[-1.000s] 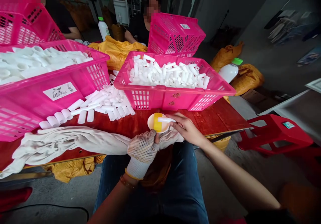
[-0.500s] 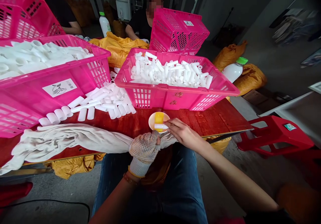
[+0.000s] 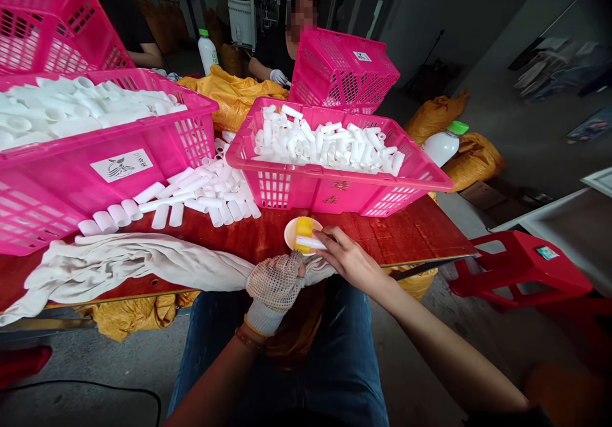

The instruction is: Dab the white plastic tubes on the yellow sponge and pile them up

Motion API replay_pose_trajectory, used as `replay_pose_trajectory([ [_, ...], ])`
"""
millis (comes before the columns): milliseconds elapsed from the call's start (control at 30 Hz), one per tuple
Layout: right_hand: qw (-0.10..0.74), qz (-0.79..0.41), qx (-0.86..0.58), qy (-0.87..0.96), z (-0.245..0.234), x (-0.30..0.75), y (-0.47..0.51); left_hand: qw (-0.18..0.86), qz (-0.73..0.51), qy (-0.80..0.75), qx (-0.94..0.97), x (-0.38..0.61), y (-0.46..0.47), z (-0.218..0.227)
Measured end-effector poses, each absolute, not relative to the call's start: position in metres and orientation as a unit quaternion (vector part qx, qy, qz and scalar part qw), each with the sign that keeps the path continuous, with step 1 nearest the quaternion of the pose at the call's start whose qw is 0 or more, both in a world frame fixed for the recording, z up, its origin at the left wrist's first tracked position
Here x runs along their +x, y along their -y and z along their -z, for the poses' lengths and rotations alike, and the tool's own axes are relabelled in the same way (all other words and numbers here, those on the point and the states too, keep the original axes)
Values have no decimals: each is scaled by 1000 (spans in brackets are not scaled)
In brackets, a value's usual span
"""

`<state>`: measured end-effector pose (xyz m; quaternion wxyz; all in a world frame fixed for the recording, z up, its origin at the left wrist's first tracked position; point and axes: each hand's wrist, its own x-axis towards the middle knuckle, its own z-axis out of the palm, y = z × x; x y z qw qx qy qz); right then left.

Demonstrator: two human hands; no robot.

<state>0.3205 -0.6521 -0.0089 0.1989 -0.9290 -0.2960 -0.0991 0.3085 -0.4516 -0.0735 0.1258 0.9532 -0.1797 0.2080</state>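
My right hand (image 3: 351,258) is bare and pinches a white plastic tube (image 3: 310,243) between thumb and fingers. The tube lies across a yellow sponge-like block (image 3: 305,225) in a small round bowl (image 3: 289,234). My left hand (image 3: 275,283), in a knitted glove with the thumb bare, is closed just in front of the bowl, over a pale cloth (image 3: 191,267). What its fingers hold, if anything, is hidden. Several loose white tubes (image 3: 205,188) lie on the red table (image 3: 401,236) to the left of the bowl.
Behind the bowl stands a pink basket (image 3: 306,188) of short white tubes. Another pink basket (image 3: 71,178), filled with wider tubes, is at the left. A co-worker's gloved hand (image 3: 278,77) shows at the back. A red stool (image 3: 526,264) stands at the right.
The view has shifted slightly. My right hand still pinches the white tube over the yellow block, its far end tilted a little differently. My left hand stays in place.
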Motion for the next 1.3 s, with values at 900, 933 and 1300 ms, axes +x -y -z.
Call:
replay_pose_trajectory([
  [900,230,95,-929,275,9,314,649,128,-258,200,936,307,450,77],
  [933,226,94,-928,283,9,314,650,129,-240,199,941,307,450,74],
  [1300,249,113,-923,272,32,312,656,161,-147,165,962,291,461,67],
])
